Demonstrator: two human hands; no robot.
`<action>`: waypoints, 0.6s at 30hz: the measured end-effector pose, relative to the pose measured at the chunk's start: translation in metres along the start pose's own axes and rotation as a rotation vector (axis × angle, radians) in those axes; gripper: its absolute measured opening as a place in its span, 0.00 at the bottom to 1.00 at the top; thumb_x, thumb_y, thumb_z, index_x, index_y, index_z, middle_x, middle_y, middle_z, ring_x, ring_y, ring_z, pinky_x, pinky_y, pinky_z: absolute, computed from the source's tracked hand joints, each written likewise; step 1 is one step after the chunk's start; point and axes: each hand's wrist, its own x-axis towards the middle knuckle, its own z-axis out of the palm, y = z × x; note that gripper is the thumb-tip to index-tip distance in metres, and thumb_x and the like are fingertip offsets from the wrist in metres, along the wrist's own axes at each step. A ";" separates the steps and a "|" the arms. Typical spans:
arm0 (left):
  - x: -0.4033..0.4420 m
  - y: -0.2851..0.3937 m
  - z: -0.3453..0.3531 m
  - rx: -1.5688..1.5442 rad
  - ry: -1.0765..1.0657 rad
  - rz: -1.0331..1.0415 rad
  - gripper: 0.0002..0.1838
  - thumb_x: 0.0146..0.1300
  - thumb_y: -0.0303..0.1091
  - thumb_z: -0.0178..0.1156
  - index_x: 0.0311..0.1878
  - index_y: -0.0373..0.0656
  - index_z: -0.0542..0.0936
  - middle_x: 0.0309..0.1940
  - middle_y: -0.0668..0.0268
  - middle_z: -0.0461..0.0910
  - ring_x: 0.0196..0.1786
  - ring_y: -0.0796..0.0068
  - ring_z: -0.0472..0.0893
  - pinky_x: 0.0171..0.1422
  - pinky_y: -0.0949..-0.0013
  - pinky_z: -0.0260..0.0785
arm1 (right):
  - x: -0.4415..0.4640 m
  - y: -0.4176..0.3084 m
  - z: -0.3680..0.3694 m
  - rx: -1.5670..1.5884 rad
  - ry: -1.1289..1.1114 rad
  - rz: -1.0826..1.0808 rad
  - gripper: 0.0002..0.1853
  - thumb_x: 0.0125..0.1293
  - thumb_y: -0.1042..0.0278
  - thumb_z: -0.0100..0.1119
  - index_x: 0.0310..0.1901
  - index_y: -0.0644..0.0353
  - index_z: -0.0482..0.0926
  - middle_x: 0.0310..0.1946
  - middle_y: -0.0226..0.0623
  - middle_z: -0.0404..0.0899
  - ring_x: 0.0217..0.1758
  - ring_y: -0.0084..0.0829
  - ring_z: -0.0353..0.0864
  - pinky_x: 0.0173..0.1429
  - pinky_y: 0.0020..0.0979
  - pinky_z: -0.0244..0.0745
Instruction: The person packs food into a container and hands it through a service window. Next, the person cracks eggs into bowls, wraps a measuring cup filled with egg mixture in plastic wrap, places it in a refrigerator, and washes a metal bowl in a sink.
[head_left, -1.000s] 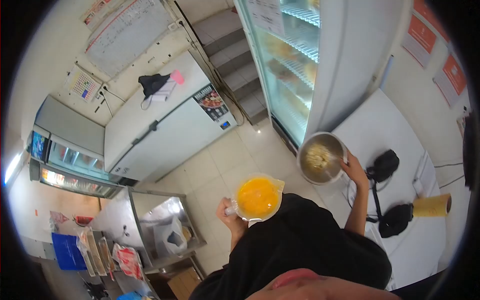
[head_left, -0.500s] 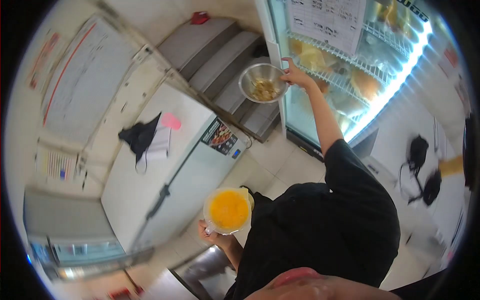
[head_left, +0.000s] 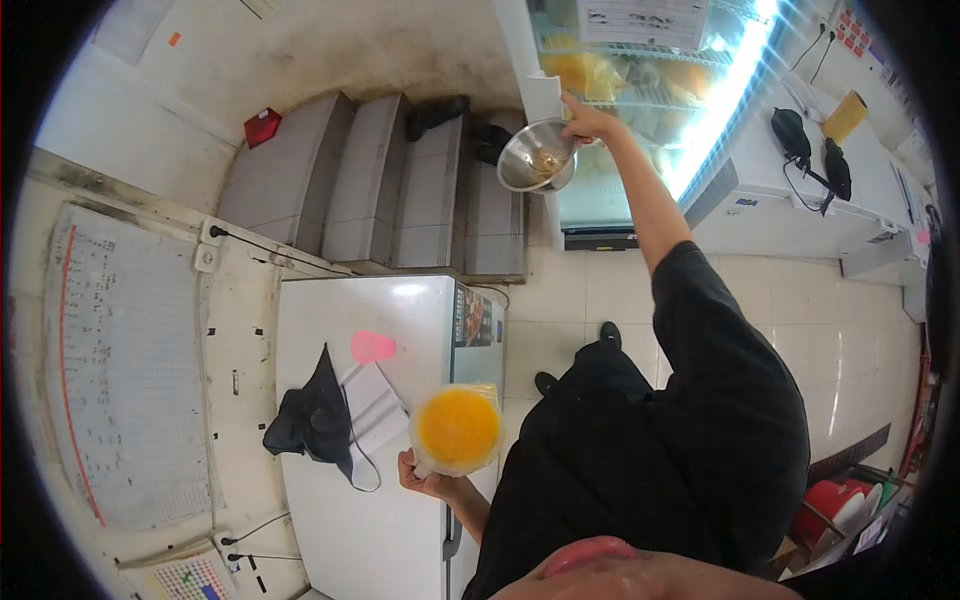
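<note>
In my left hand is a clear jug, gripped by its handle and holding yellow-orange liquid. It is above the white chest freezer. My right hand is closed on the rim of a tilted metal bowl, with a small amount of brownish food inside. One finger of that hand points up toward the white handle on the edge of the glass-door fridge; whether it touches is hard to tell. Bagged food shows behind the glass.
Tiled steps rise left of the fridge, with dark shoes and a red object on them. A black apron-like cloth, papers and a pink item lie on the freezer. Another white unit stands at right.
My view has turned, and the fridge and steps now sit higher and more upright. The bowl has tipped further toward its side, beside the fridge handle. Both hands keep their holds.
</note>
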 end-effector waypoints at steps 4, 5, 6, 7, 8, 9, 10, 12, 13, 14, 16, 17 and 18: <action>0.033 -0.028 0.025 -0.022 -0.064 -0.142 0.07 0.37 0.24 0.48 0.20 0.44 0.61 0.17 0.73 0.64 0.20 0.83 0.64 0.28 0.80 0.59 | -0.046 0.003 0.002 -0.049 -0.061 0.007 0.53 0.49 0.79 0.60 0.74 0.53 0.39 0.25 0.40 0.76 0.14 0.22 0.69 0.14 0.24 0.61; 0.040 -0.037 0.031 -0.003 -0.082 -0.196 0.05 0.38 0.25 0.50 0.21 0.43 0.64 0.17 0.72 0.66 0.20 0.83 0.66 0.29 0.80 0.59 | -0.065 0.001 0.007 -0.057 -0.057 0.052 0.52 0.49 0.78 0.60 0.74 0.53 0.39 0.29 0.42 0.76 0.14 0.22 0.69 0.14 0.24 0.61; 0.046 -0.048 0.040 -0.001 -0.088 -0.213 0.05 0.38 0.25 0.50 0.21 0.43 0.64 0.17 0.72 0.66 0.20 0.83 0.66 0.29 0.80 0.59 | -0.084 0.001 0.012 -0.067 -0.045 0.091 0.52 0.49 0.77 0.60 0.74 0.53 0.40 0.33 0.43 0.76 0.14 0.22 0.70 0.14 0.24 0.62; 0.052 -0.061 0.049 -0.022 -0.173 -0.181 0.05 0.39 0.27 0.51 0.21 0.41 0.65 0.17 0.72 0.67 0.20 0.82 0.66 0.29 0.80 0.59 | -0.102 0.013 0.013 -0.103 -0.030 0.096 0.53 0.49 0.77 0.60 0.75 0.51 0.39 0.38 0.44 0.76 0.16 0.22 0.71 0.15 0.24 0.64; 0.058 -0.076 0.056 -0.045 -0.256 -0.150 0.06 0.39 0.29 0.53 0.20 0.40 0.67 0.17 0.72 0.68 0.20 0.82 0.66 0.29 0.80 0.59 | -0.126 0.000 0.017 -0.162 -0.044 0.114 0.54 0.49 0.76 0.61 0.75 0.51 0.38 0.39 0.45 0.77 0.16 0.22 0.71 0.16 0.24 0.65; 0.063 -0.094 0.059 -0.046 -0.260 -0.166 0.06 0.39 0.29 0.53 0.20 0.40 0.67 0.17 0.72 0.68 0.20 0.82 0.66 0.29 0.80 0.59 | -0.149 0.007 0.021 -0.199 -0.012 0.081 0.54 0.49 0.75 0.61 0.75 0.52 0.36 0.39 0.45 0.78 0.15 0.22 0.70 0.16 0.24 0.65; 0.069 -0.115 0.061 -0.079 -0.353 -0.181 0.07 0.43 0.28 0.56 0.20 0.42 0.66 0.18 0.72 0.70 0.21 0.83 0.68 0.29 0.78 0.61 | -0.170 0.009 0.022 -0.117 -0.082 0.173 0.55 0.50 0.76 0.61 0.75 0.51 0.35 0.36 0.44 0.78 0.13 0.22 0.69 0.15 0.24 0.65; 0.078 -0.152 0.079 -0.094 -0.492 -0.204 0.12 0.45 0.27 0.60 0.20 0.44 0.65 0.19 0.71 0.72 0.20 0.85 0.67 0.29 0.78 0.62 | -0.208 0.025 0.037 -0.066 -0.126 0.330 0.53 0.51 0.78 0.59 0.74 0.50 0.34 0.35 0.46 0.78 0.13 0.22 0.71 0.14 0.24 0.66; 0.079 -0.173 0.086 -0.098 -0.486 -0.221 0.12 0.45 0.27 0.60 0.20 0.44 0.65 0.19 0.71 0.72 0.20 0.85 0.67 0.29 0.78 0.62 | -0.230 0.055 0.047 -0.051 -0.073 0.404 0.50 0.52 0.78 0.58 0.73 0.48 0.38 0.33 0.46 0.77 0.13 0.23 0.72 0.14 0.24 0.67; 0.080 -0.199 0.092 -0.161 -0.547 -0.305 0.10 0.43 0.24 0.57 0.19 0.44 0.64 0.18 0.74 0.68 0.21 0.86 0.64 0.28 0.79 0.56 | -0.246 0.064 0.056 -0.031 -0.133 0.463 0.48 0.52 0.79 0.56 0.72 0.44 0.42 0.34 0.46 0.76 0.13 0.23 0.72 0.14 0.25 0.68; 0.074 -0.254 0.117 -0.252 -0.600 -0.404 0.09 0.42 0.21 0.54 0.18 0.44 0.64 0.16 0.77 0.63 0.22 0.87 0.61 0.27 0.79 0.50 | -0.292 0.138 0.080 0.001 -0.129 0.619 0.47 0.50 0.81 0.56 0.71 0.43 0.46 0.36 0.46 0.73 0.16 0.23 0.73 0.16 0.25 0.70; 0.071 -0.279 0.127 -0.200 -0.644 -0.413 0.10 0.41 0.22 0.53 0.18 0.45 0.62 0.16 0.77 0.60 0.22 0.87 0.58 0.26 0.78 0.47 | -0.317 0.180 0.094 0.072 -0.101 0.638 0.46 0.52 0.79 0.56 0.72 0.45 0.47 0.35 0.46 0.74 0.17 0.23 0.74 0.17 0.26 0.70; 0.065 -0.310 0.144 -0.163 -0.692 -0.417 0.10 0.40 0.22 0.51 0.18 0.46 0.60 0.16 0.78 0.58 0.21 0.87 0.56 0.26 0.77 0.44 | -0.345 0.222 0.108 -0.037 -0.128 0.719 0.40 0.55 0.76 0.56 0.71 0.51 0.53 0.37 0.45 0.75 0.17 0.23 0.74 0.18 0.25 0.70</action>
